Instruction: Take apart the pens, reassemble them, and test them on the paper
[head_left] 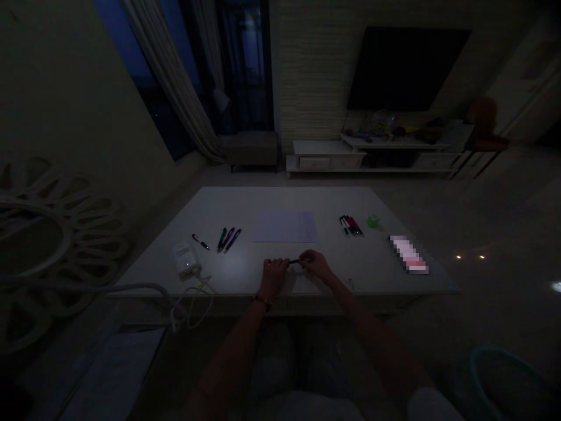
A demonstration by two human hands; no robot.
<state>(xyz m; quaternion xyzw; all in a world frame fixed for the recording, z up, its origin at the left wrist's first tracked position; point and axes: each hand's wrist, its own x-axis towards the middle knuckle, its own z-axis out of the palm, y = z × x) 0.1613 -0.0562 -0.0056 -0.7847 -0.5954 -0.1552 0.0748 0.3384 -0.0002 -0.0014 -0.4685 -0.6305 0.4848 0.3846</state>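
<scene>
A dark pen [294, 261] is held level between my two hands, low over the near part of the white table. My left hand [274, 275] is closed round its left end. The fingers of my right hand [314, 264] pinch its right end. Just beyond my hands lies a sheet of paper [284, 227], with faint marks toward its right side. Left of the paper lie several pens [228, 240], and a single black-and-white pen [201, 241] lies farther left. Red and black pens [352, 225] are grouped to the right. Dim light hides the pen's finer details.
A white charger box [186, 259] with cables sits on the table's left. A small green object [372, 220] and a phone with a blurred screen [408, 254] lie at right. A small clear piece [350, 284] is near the front edge. A teal-rimmed basin [475, 365] stands on the floor.
</scene>
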